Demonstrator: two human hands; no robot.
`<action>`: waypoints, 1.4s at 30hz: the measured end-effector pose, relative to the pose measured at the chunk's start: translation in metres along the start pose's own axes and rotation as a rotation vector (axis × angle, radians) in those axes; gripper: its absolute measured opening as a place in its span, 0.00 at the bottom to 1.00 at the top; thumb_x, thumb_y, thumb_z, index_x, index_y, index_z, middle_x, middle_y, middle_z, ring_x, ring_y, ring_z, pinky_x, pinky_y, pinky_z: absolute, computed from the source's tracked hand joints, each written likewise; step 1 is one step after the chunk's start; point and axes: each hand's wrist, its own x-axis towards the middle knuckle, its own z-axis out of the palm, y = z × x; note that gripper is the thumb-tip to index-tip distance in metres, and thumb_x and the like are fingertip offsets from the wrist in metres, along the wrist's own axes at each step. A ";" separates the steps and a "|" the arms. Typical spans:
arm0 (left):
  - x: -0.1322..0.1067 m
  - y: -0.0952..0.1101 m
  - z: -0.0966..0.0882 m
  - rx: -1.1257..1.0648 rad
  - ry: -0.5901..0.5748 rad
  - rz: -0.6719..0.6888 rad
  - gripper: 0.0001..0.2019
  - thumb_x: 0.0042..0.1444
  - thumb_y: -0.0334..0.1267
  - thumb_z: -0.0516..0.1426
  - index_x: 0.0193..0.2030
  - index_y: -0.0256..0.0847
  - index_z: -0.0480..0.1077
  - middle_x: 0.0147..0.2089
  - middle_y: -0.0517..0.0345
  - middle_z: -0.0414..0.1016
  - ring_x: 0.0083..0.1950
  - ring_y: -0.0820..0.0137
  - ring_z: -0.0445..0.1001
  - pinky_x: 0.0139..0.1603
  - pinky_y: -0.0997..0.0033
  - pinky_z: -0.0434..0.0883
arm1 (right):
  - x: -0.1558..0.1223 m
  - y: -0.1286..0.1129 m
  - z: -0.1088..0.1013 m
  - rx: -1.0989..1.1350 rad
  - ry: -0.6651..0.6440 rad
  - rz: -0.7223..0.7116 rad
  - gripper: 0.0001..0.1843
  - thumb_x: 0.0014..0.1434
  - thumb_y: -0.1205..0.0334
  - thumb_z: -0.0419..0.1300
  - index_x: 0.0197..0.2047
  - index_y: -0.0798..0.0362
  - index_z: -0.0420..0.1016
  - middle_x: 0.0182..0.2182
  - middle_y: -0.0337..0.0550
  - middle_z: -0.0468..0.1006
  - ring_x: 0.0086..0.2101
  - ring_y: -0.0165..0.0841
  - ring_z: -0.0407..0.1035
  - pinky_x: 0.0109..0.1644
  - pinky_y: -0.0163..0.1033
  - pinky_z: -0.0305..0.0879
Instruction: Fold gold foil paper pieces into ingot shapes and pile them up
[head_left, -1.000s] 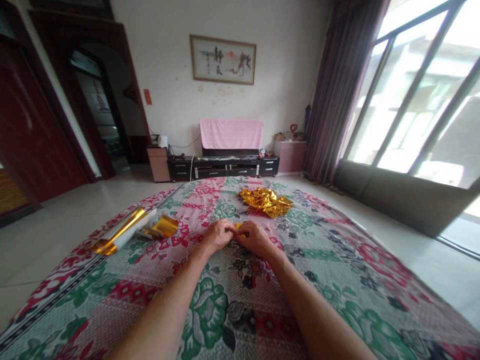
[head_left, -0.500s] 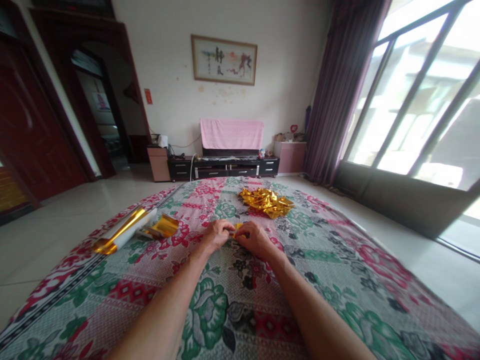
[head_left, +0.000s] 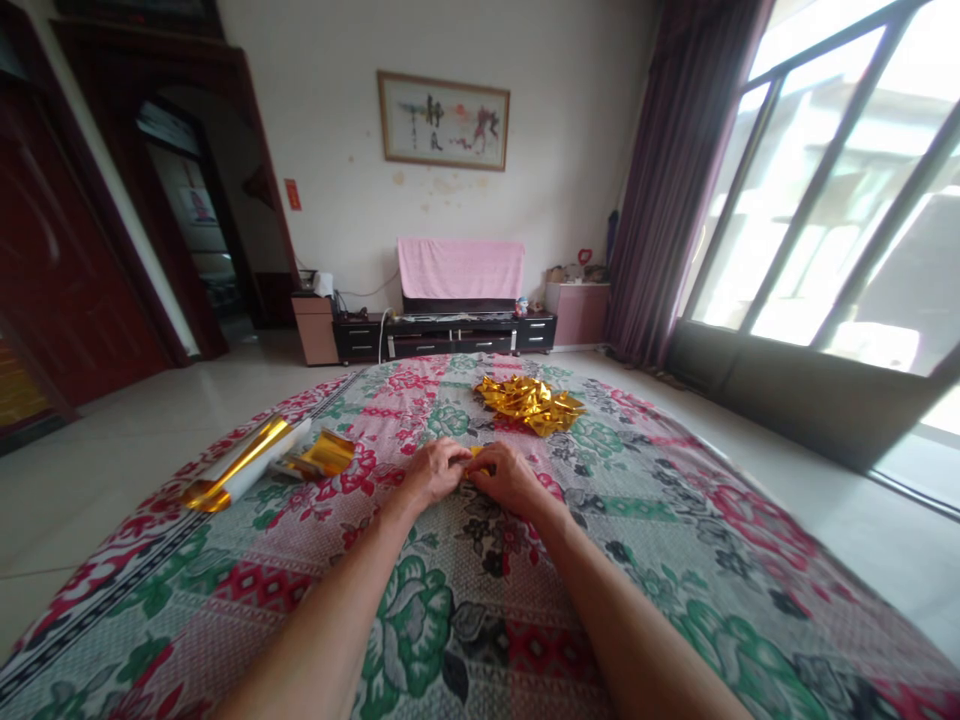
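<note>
My left hand (head_left: 435, 470) and my right hand (head_left: 511, 478) meet over a floral cloth (head_left: 465, 600), fingers pinched together on a small piece of gold foil paper (head_left: 475, 454) between them. Only a sliver of the foil shows above the fingertips. A pile of folded gold foil pieces (head_left: 531, 402) lies on the cloth just beyond my hands. To the left lie flat gold foil sheets (head_left: 255, 455) with white backing, one of them curled.
The cloth covers a bed or table that fills the lower view. Tiled floor (head_left: 112, 470) surrounds it. A dark TV cabinet (head_left: 450, 335) with a pink cover stands at the far wall, a dark doorway at left, a large window with curtains at right.
Both hands stay in place on the foil piece, with only slight finger movement. The view has shifted a little.
</note>
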 end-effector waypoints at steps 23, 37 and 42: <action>-0.005 0.018 -0.006 0.165 0.009 0.125 0.07 0.47 0.36 0.57 0.34 0.40 0.74 0.38 0.53 0.74 0.42 0.66 0.70 0.46 0.67 0.66 | 0.001 0.000 0.002 -0.092 0.114 0.005 0.14 0.52 0.71 0.52 0.41 0.52 0.72 0.45 0.46 0.71 0.44 0.34 0.64 0.49 0.38 0.57; -0.005 0.013 -0.014 0.048 0.184 0.040 0.07 0.46 0.30 0.55 0.33 0.39 0.71 0.34 0.56 0.72 0.38 0.69 0.70 0.42 0.71 0.67 | 0.000 -0.007 -0.006 -0.105 0.056 0.109 0.08 0.49 0.70 0.53 0.31 0.53 0.71 0.33 0.43 0.73 0.35 0.31 0.65 0.40 0.33 0.57; -0.007 0.011 -0.014 0.125 0.117 0.006 0.04 0.46 0.34 0.56 0.24 0.40 0.71 0.28 0.58 0.71 0.32 0.72 0.69 0.35 0.73 0.66 | -0.001 -0.008 -0.005 -0.120 0.083 0.124 0.07 0.49 0.70 0.53 0.30 0.54 0.72 0.33 0.44 0.73 0.35 0.31 0.65 0.39 0.32 0.57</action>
